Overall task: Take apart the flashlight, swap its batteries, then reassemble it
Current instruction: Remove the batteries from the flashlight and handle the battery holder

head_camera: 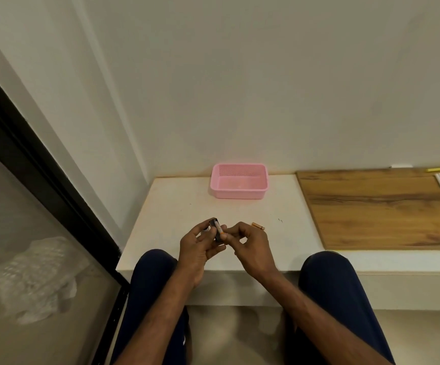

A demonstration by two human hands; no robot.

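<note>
Left fingers (206,234) grip the dark battery holder (215,229) while right fingers (230,231) pinch a battery (220,229) against it; misaligned, the battery could pop out toward the spare battery (258,226) just beyond.

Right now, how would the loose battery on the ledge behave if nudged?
The loose battery is cylindrical and lies on its side, so it would probably roll. The white ledge looks smooth, offering little resistance. It looks small and rigid, likely easy to pinch.
</note>
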